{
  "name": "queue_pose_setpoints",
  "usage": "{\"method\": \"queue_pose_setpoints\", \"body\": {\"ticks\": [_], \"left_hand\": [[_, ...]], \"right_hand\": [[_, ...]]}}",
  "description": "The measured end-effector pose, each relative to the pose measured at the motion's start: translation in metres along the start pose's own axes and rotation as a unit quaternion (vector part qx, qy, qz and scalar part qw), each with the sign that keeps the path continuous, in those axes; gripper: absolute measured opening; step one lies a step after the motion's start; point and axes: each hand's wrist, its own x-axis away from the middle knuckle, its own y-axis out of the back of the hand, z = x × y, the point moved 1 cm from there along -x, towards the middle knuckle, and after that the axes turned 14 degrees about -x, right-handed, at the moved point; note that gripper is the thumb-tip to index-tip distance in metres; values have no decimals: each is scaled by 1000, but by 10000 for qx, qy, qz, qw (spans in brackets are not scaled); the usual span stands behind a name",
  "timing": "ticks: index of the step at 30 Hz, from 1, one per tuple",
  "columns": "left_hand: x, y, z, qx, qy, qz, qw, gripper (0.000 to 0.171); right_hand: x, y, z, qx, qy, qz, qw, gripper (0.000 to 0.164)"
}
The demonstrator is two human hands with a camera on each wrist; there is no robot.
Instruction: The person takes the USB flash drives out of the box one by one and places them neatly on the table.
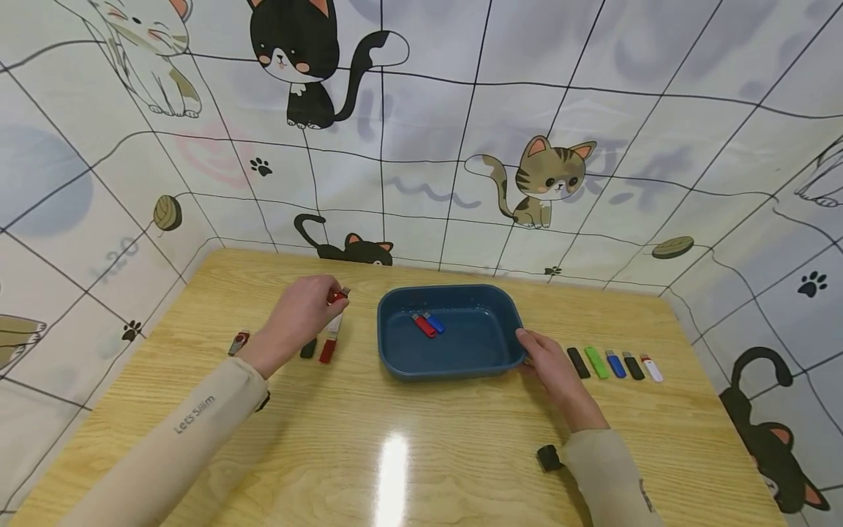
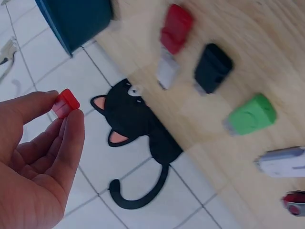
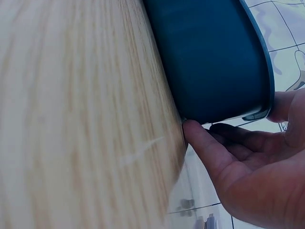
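Note:
In the head view, my left hand (image 1: 296, 315) is raised left of a dark blue plastic tray (image 1: 454, 371). Its thumb and fingers pinch a small red USB stick (image 2: 67, 103), metal plug exposed. My right hand (image 1: 553, 369) grips the tray's right end, thumb at the rim and fingers low against the outer wall (image 3: 214, 62). Inside the tray lie a red USB stick (image 1: 424, 326) and a blue one (image 1: 435, 323), side by side. Below the left hand are another red stick (image 2: 176, 28) and a black one (image 2: 213, 68) on the table.
A green USB stick (image 2: 252, 114), a white one (image 2: 286, 162) and a red-and-silver one (image 1: 238, 342) lie further left. Right of the tray, several sticks form a row, among them a green one (image 1: 596, 362) and a white one (image 1: 652, 368). Cat-print cloth (image 1: 421, 183) surrounds the wooden table (image 1: 316, 454).

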Motion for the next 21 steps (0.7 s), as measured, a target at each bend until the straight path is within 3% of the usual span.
{"method": "queue_pose_setpoints", "body": {"ticks": [11, 17, 21], "left_hand": [[-5, -18, 33, 42, 471, 699, 9964, 22], [-7, -25, 42, 117, 706, 1014, 9923, 41], [-7, -31, 46, 81, 795, 1140, 9903, 40]], "right_hand": [[0, 2, 1, 15, 10, 11, 10000, 73], [0, 2, 1, 0, 26, 52, 10000, 73], [-1, 2, 0, -14, 36, 77, 10000, 73]]}}
